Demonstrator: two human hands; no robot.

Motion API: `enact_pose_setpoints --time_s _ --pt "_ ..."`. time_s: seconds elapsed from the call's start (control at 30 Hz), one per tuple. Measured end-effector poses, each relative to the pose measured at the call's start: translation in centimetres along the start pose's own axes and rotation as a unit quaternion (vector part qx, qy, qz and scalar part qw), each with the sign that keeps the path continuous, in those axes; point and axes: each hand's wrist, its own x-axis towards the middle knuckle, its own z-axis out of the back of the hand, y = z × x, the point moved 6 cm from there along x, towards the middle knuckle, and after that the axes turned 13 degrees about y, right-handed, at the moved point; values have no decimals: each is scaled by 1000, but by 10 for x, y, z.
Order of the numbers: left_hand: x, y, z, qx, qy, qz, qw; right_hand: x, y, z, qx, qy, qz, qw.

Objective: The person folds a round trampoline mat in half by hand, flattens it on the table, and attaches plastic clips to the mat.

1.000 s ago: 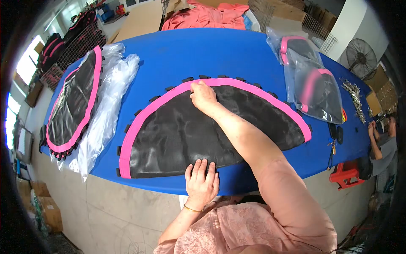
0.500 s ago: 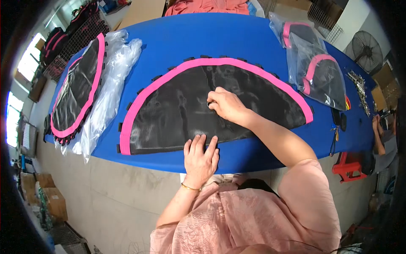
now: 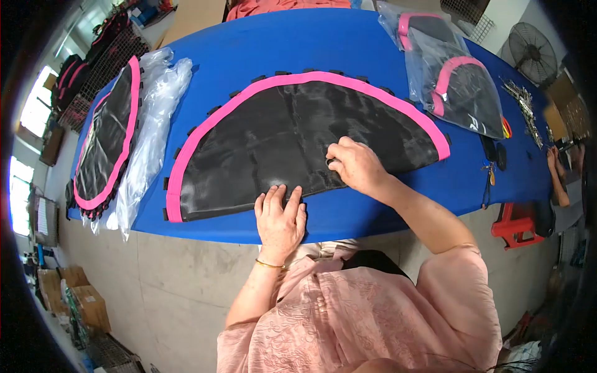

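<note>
A half-round black mesh panel [image 3: 249, 149] with a pink border and small black tabs along its curve lies flat on the blue-covered table [image 3: 236, 50]. My left hand [image 3: 280, 217] rests on the panel's straight near edge, fingers stretched and spread. To its right, my right hand [image 3: 357, 165] is closed over the mesh, fingers curled inward. A small dark bit shows at its fingertips, too hidden to name.
Another pink-edged panel [image 3: 109, 143] lies at the left beside crumpled clear plastic [image 3: 152, 124]. Bagged pink-and-black pieces [image 3: 460, 87], a pile of metal bits [image 3: 522, 105] and a fan [image 3: 532, 53] are at the right. A red stool [image 3: 516, 227] stands below; another person's hand [image 3: 553, 161] shows far right.
My right hand has moved right and nearer to me across the mesh, still closed. My left hand stays at the near edge. The whole view has shifted slightly.
</note>
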Motion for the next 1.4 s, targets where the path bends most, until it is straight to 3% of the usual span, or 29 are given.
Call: enact_pose_setpoints --time_s 0.07,0.3,0.43,0.57,0.73,0.97,1.03,1.17,1.27,1.4 --pt "0 -1 0 1 2 -2 1000 -7 9 2 -43 -20 -9 999" --pt "-1 -1 -1 16 8 -12 1000 -34 6 -3 -48 50 -84 994" --pt "-2 0 -4 9 13 -7 1000 -62 -16 26 -93 -2 -126 988" --pt "-1 1 -4 3 18 -4 1000 -101 -59 55 -230 -118 -178 949" --pt "0 1 -3 5 16 -8 1000 -131 -90 83 -275 -154 -263 912" --pt "-1 0 -3 5 14 -3 1000 -124 -81 65 -233 -167 -262 922" --pt "-2 0 -3 1 15 -1 1000 -118 -76 53 -144 -173 -241 944" --pt "0 -1 -1 5 13 -5 1000 -100 -45 36 -96 -135 -227 960" --pt "-1 0 -2 6 8 -6 1000 -77 -18 18 -88 -113 -143 979" --pt "-2 2 -4 6 9 3 1000 -46 16 -5 -31 -53 -119 991"
